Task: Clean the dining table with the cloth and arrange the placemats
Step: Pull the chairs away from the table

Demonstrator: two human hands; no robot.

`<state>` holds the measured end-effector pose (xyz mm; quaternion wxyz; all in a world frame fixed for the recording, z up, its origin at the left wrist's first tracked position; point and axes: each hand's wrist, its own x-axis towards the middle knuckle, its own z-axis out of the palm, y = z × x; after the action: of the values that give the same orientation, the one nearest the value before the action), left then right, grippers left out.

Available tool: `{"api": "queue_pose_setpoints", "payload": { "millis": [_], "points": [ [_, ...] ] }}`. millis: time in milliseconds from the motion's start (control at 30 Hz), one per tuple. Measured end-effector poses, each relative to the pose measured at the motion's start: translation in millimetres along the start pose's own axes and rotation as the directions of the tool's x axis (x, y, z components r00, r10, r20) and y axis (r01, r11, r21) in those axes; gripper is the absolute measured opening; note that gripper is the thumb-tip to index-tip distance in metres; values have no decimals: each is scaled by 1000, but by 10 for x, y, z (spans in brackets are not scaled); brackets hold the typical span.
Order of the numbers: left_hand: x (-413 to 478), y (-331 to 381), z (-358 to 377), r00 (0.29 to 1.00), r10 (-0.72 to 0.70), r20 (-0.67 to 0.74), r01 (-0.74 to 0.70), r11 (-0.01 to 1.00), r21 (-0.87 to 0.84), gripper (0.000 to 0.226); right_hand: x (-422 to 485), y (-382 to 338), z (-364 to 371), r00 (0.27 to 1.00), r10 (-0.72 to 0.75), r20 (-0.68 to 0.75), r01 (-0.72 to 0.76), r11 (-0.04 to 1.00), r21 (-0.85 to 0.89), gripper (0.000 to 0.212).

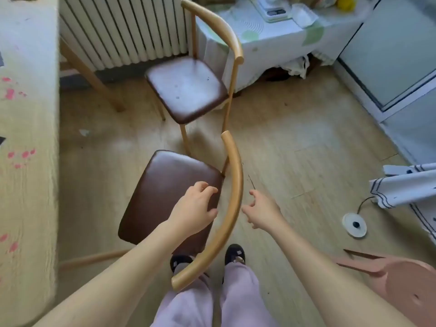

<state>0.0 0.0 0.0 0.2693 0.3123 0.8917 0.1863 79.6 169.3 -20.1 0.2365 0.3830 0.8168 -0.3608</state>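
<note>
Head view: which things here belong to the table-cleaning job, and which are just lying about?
Job:
table at the left edge
near chair between the left hand and right hand, both open
No cloth or placemat clearly in view.

Lying about:
far chair
radiator
pink stool
striped fabric
round white disc on the floor

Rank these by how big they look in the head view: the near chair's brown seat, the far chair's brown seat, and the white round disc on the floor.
1. Near chair's seat, largest, though it sits closer to the camera, which inflates it.
2. Far chair's seat; probably the same real size.
3. White disc, clearly smallest.
</note>
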Motion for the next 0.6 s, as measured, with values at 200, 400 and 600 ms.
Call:
{"api": "queue_pose_setpoints", "payload": {
  "millis": [200,400,600],
  "points": [
    [19,-70,155,987,-161,-18,160,985,-66,52,271,-40,184,967,104,234,-133,985,111,66],
    [26,-96,231,968,-247,-49,239,962,-130,50,469,-74,293,960,82,266,-115,987,114,48],
    [35,-166,296,943,-329,-47,317,932,-176,47,645,-190,273,962,31,272,-68,989,130,53]
  ]
}}
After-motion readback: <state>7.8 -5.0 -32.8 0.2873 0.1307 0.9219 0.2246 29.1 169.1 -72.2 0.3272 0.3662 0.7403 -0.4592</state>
